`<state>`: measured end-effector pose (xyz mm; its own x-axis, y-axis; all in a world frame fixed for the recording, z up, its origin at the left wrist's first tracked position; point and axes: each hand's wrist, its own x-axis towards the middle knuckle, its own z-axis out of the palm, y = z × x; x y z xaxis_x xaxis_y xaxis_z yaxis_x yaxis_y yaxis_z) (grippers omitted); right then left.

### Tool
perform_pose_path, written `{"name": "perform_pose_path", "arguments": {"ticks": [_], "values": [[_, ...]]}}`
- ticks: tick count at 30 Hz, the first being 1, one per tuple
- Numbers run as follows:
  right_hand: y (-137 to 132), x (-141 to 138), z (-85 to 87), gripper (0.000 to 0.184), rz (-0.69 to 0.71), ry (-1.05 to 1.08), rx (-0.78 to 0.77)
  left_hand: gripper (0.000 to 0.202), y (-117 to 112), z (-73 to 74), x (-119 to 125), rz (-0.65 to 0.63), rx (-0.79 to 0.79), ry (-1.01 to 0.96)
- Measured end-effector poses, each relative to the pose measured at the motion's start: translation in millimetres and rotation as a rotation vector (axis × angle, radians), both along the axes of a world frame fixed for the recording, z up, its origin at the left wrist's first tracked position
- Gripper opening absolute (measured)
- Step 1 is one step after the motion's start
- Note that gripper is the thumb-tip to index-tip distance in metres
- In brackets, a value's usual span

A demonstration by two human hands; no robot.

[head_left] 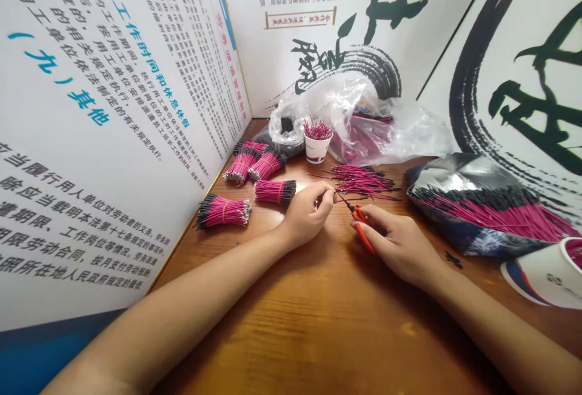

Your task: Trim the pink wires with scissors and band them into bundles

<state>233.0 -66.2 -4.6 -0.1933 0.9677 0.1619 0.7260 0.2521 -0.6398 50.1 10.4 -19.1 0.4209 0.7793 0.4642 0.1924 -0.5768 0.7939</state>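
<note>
My left hand (307, 214) pinches the end of a thin pink wire (328, 188) between its fingertips. My right hand (396, 243) grips a pair of orange-handled scissors (361, 226), with the dark blades reaching up toward the left fingertips. A loose pile of pink wires with black ends (364, 183) lies just beyond both hands. To the left of my left hand are several rubber-banded bundles of pink wire, the nearest (224, 212) and another (275, 192) lying on the wood.
A white paper cup holding short pink wires (317, 148) stands at the back, before a clear plastic bag (364, 119). A silver-and-black bag of pink wires (477, 216) lies on the right, near a white cup (543, 277). Printed boards (104, 110) wall the wooden table (318, 334).
</note>
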Motion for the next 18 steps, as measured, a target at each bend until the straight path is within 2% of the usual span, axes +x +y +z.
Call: {"name": "perform_pose_path", "arguments": {"ticks": [10,18], "values": [[1.5,1.5,-4.0,0.020,-0.006,0.000,-0.010,0.026,0.1,-0.3,0.0,0.001,-0.001,0.001],[0.5,2.0,-1.0,0.019,-0.006,-0.008,0.005,0.025,0.0,0.8,0.6,-0.012,-0.009,-0.013]]}}
